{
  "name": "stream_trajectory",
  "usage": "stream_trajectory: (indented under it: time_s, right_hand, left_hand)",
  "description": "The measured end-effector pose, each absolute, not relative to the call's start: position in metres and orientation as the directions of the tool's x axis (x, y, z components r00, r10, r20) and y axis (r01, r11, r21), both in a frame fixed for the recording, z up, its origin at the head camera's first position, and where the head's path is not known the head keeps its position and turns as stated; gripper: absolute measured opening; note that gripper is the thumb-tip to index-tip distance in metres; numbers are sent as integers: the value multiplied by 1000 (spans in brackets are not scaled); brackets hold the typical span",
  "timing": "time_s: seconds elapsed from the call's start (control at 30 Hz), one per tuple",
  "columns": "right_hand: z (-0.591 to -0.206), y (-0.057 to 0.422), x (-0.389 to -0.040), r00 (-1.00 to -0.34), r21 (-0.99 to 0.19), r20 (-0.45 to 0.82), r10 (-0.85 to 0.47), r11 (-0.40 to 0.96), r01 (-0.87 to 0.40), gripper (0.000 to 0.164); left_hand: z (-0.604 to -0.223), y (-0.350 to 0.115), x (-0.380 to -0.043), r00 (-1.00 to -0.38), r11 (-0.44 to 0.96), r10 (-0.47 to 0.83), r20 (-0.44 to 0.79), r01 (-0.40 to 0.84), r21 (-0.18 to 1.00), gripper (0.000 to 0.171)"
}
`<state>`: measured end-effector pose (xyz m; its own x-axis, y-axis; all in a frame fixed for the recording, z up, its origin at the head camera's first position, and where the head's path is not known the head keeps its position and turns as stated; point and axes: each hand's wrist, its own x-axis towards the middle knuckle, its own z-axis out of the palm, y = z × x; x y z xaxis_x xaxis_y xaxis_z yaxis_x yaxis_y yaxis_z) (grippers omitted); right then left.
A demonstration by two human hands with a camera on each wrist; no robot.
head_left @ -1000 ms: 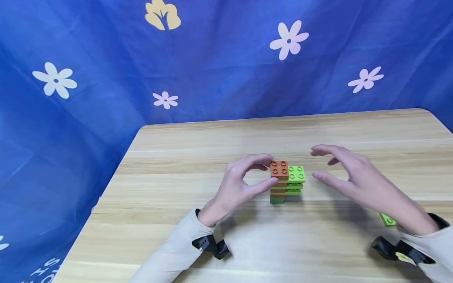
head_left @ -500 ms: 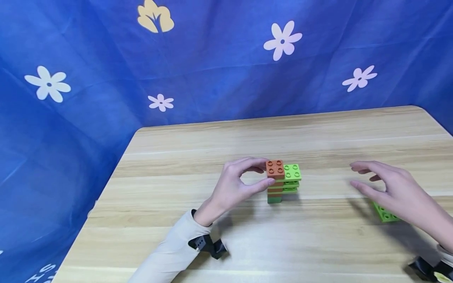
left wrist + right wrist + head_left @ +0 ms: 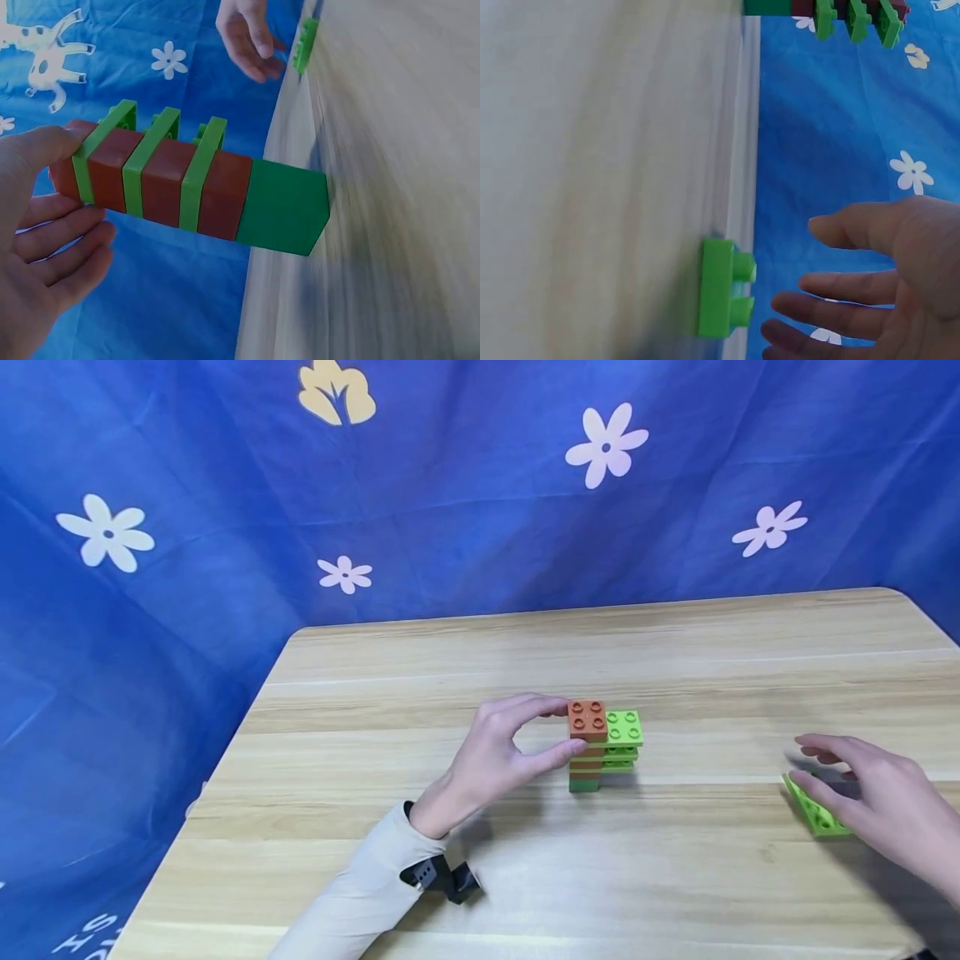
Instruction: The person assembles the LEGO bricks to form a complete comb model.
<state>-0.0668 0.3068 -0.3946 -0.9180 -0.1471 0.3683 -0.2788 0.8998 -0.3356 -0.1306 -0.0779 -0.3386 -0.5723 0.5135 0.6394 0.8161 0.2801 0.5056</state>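
Note:
A tower of toy building bricks (image 3: 586,752) stands upright on the table, with a dark green brick (image 3: 285,206) at its base and red-brown bricks alternating with thin lime green plates (image 3: 622,728) above. Those plates jut out to the right. My left hand (image 3: 498,752) pinches the top red-brown brick (image 3: 587,720) between thumb and fingers. Off to the right, a loose lime green plate (image 3: 817,814) lies studs up on the table. Over it hovers my right hand (image 3: 885,802), fingers apart and holding nothing, covering part of the plate in the head view.
The wooden table (image 3: 420,677) has its far edge against a blue curtain (image 3: 465,485) printed with flowers. A dark camera mount (image 3: 450,878) hangs below my left wrist, close over the tabletop.
My right hand has moved away from the tower, rightward and nearer to me, and down over the loose lime green plate. My left hand keeps its pinch on the tower top.

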Motion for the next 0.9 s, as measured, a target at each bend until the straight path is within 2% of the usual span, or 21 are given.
stream_trajectory:
  time_s: [0.33,0.5,0.57,0.73,0.8,0.9]
  right_hand:
    - [-410,314,-61,-973,-281,218,-82,949,-143,60]
    - [-413,318,-57,-990,-244,137,-25,968,-58,84]
    - [-413,319,-56,-992,-232,125,-17,972,-45,88]
    - [-410,321,-56,-989,-235,141,-48,969,-80,63]
    - [-410,322,-56,-988,-242,142,-57,966,-90,52]
    - [-409,323,-57,-988,-247,144,-65,964,-99,47]
  left_hand:
    - [-337,-82,-131,-501,340,540,677,865,369,37]
    - [-335,-81,-132,-433,338,570,699,898,281,38]
    - [-335,-80,-132,-410,336,585,700,908,252,38]
    - [-336,-81,-132,-400,344,605,688,911,228,39]
    - [-337,-81,-131,-414,351,605,680,905,240,39]
    - [-337,-81,-131,-451,353,594,666,890,288,36]
